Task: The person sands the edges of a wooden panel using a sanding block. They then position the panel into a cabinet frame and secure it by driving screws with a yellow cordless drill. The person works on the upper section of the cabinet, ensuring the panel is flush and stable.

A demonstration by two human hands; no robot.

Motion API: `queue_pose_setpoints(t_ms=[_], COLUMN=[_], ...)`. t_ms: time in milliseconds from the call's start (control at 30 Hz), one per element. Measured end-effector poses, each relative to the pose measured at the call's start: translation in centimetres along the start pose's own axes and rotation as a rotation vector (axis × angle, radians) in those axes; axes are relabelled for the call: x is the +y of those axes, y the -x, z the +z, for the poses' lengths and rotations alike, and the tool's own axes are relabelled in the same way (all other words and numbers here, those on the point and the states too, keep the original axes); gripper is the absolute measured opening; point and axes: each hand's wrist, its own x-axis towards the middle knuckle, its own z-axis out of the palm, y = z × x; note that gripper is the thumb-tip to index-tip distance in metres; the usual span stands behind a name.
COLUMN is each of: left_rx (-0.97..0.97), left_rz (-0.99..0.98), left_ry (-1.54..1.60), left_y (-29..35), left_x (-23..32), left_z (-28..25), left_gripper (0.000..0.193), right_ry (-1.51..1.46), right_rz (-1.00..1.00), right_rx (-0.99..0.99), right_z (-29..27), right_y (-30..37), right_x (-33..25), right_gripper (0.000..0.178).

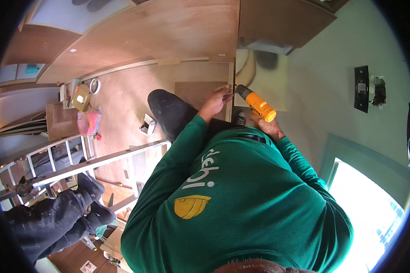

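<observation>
My right hand [269,127] is wrapped round the grip of a yellow and black cordless drill [258,104]. The drill's dark nose points up and left, at the edge of a wooden panel [200,93]. Beside that tip, my left hand [217,101] has its fingers pinched together at the panel's edge. Whatever they hold, if anything, is too small to make out. The drill's body hides part of my right hand.
A metal ladder [100,162] stands at the left, with another person's dark-trousered legs [54,218] on it. A cardboard box [81,97], a pink bag [89,122] and a small white box [147,124] lie on the wooden surface. A bright window [366,209] is at the right.
</observation>
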Motion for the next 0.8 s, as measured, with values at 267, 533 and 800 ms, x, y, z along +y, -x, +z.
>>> queue_pose_setpoints(t_ms=[267,533,800], left_rx=[-0.157,-0.343,-0.253], left_rz=[0.103,0.252,0.249], left_ry=[0.327,0.382,0.352], left_y=[2.3,3.5,3.3], left_x=[6.3,14.0,14.4], left_z=[6.9,14.0,16.1], left_gripper=[0.028,0.026,0.026], right_ry=[0.185,0.193,0.156], right_rz=[-0.280,-0.353,-0.402], right_rx=[0.149,0.207,0.202], right_z=[1.1,1.0,0.0], right_y=[1.8,2.2,2.1], right_x=[-5.1,-12.9,-12.9], right_gripper=[0.026,0.031,0.018])
